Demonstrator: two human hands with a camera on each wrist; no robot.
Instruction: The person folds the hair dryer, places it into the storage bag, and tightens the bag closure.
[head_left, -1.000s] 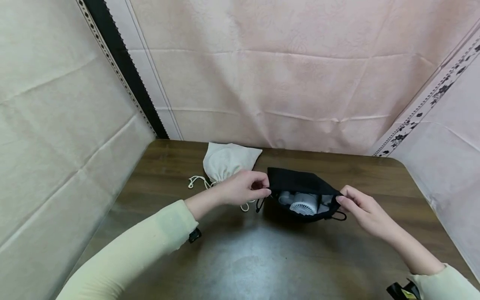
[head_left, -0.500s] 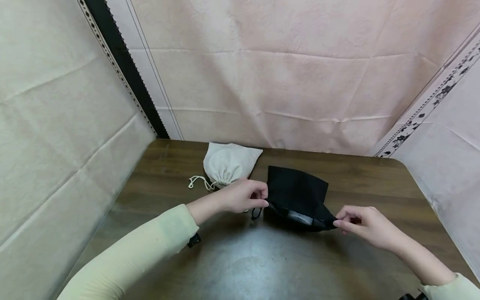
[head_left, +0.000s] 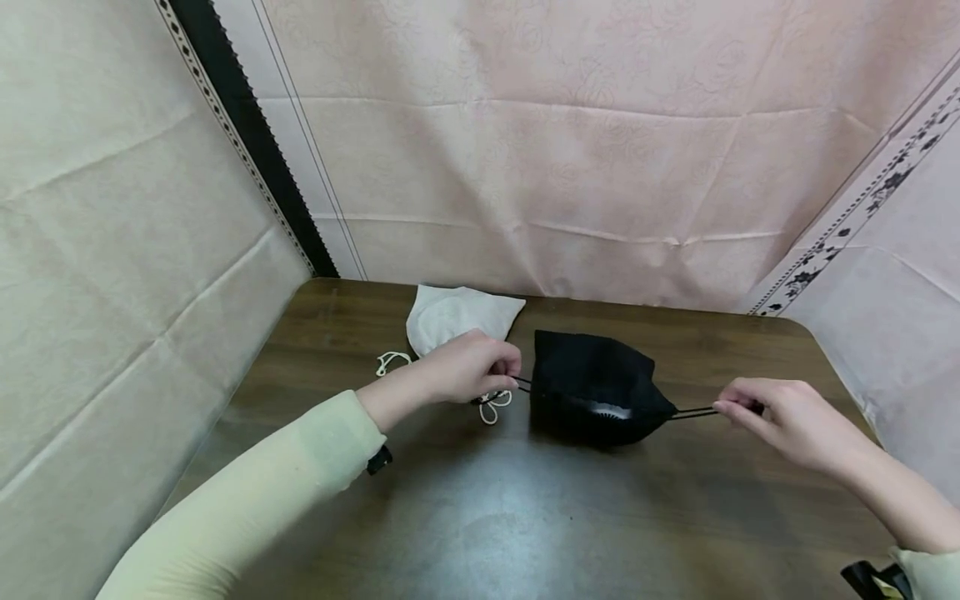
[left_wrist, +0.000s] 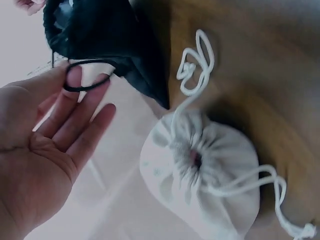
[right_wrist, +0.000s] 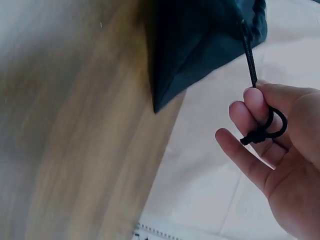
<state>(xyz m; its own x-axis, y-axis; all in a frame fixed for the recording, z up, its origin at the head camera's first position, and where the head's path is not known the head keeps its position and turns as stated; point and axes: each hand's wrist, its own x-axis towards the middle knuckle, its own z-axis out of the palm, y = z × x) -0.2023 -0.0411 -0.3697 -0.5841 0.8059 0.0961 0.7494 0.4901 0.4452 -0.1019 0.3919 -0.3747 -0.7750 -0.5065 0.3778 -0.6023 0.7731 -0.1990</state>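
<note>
A black drawstring bag (head_left: 581,367) sits on the table, its mouth drawn in to a small gap. Through that gap shows part of a light vented object (head_left: 611,411); the rest of it is hidden. My left hand (head_left: 472,367) pinches the black cord (left_wrist: 86,90) at the bag's left side, between thumb and fingers. On the right side my right hand (head_left: 787,417) pinches the other cord end (right_wrist: 250,60), which runs taut from the bag. Its knotted tail loops over the fingers in the right wrist view.
An off-white drawstring pouch (head_left: 457,315), gathered shut, lies behind my left forearm. Its white cords (left_wrist: 197,67) trail on the wood. The brown table (head_left: 495,517) meets pale cloth hangings (head_left: 600,167) at the back and sides.
Both hands have shifted from the bag's rim to its cords. My right hand has moved outward to the right, pulling the cord out, and the bag's mouth has narrowed over the vented object.
</note>
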